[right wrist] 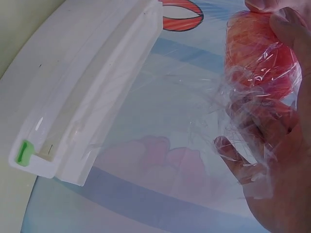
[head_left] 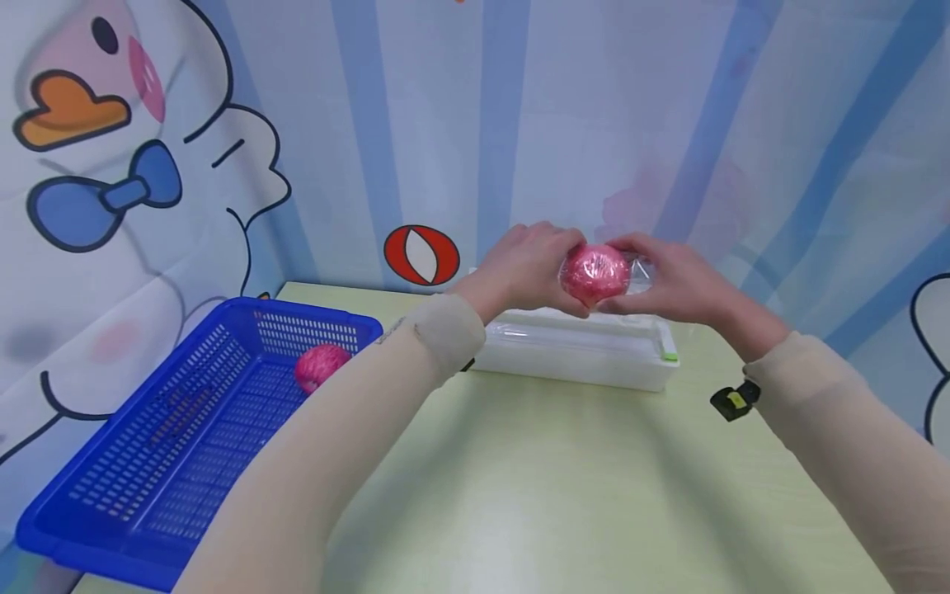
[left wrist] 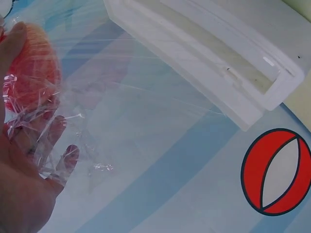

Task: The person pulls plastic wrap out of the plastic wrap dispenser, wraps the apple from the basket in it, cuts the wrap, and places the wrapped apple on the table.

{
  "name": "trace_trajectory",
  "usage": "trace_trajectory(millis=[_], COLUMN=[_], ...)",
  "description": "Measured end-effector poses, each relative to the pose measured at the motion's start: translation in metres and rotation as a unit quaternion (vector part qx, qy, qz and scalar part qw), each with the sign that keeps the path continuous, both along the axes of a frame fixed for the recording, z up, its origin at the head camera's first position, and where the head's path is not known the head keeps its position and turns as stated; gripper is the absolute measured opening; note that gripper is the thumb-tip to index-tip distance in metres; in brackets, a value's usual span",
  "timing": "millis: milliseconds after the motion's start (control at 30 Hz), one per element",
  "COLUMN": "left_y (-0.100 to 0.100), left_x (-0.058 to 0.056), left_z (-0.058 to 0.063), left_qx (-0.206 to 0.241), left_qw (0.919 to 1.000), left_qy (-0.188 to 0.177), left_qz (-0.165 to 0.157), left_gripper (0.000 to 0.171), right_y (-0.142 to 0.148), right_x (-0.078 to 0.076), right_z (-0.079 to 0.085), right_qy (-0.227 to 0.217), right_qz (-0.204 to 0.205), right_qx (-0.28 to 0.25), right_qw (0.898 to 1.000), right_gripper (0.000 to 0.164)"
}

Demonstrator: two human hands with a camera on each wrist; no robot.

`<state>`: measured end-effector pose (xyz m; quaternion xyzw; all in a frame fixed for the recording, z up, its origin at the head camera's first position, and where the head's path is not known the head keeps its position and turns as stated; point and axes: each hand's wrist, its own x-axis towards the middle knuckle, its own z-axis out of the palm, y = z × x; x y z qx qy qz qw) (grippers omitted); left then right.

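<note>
A red apple [head_left: 596, 274] is held up between both hands, above a white cling film dispenser [head_left: 575, 360]. My left hand [head_left: 529, 262] grips its left side, and my right hand [head_left: 681, 279] grips the right. Clear cling film [left wrist: 73, 116] covers the apple and bunches up in wrinkles over the fingers. In the right wrist view, loose film [right wrist: 209, 104] stretches between the apple and the dispenser. Part of the apple is hidden behind the fingers and thumbs.
A blue plastic basket [head_left: 48, 528] stands at the left of the pale table [head_left: 519, 495], with another red apple [head_left: 319, 365] inside. My left forearm covers part of that basket. Behind the dispenser hangs a printed cloth [head_left: 445, 124]. A green slider [right wrist: 24, 153] sits at the dispenser's end.
</note>
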<state>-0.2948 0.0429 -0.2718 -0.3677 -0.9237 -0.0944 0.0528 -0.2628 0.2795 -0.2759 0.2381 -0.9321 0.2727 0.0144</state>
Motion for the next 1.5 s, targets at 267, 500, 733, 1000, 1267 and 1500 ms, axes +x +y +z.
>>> trace_trajectory(millis=[267,500,733,1000,1267,1500], left_y=[-0.001,-0.001,-0.003,-0.005,-0.003,0.0], left_x=[0.017,0.041,0.053,0.05,0.043,0.042], left_z=[-0.014,-0.053,-0.1,-0.145,-0.167,-0.169], left_qx=[-0.009,-0.022,-0.024,-0.008,-0.016,-0.029], left_qw=[0.9998,0.9981,0.9949,0.9943,0.9961,0.9964], left_qy=[-0.011,-0.055,-0.098,-0.104,-0.084,-0.077], left_qz=[-0.013,-0.013,0.0,0.022,0.022,0.023], left_gripper=[0.072,0.071,0.072,0.076,0.089,0.093], right_y=[0.002,0.005,0.002,-0.004,-0.004,-0.003], right_x=[0.014,0.033,0.041,0.035,0.037,0.037], right_z=[-0.014,-0.061,-0.112,-0.154,-0.169,-0.175], right_qy=[-0.003,-0.038,-0.066,-0.024,0.006,0.0], right_qz=[0.022,0.042,0.06,0.09,0.047,0.03], right_qx=[0.01,0.006,-0.023,-0.043,-0.008,0.0], right_qw=[1.0,0.998,0.996,0.995,0.999,1.0], right_gripper=[0.074,0.072,0.069,0.075,0.08,0.079])
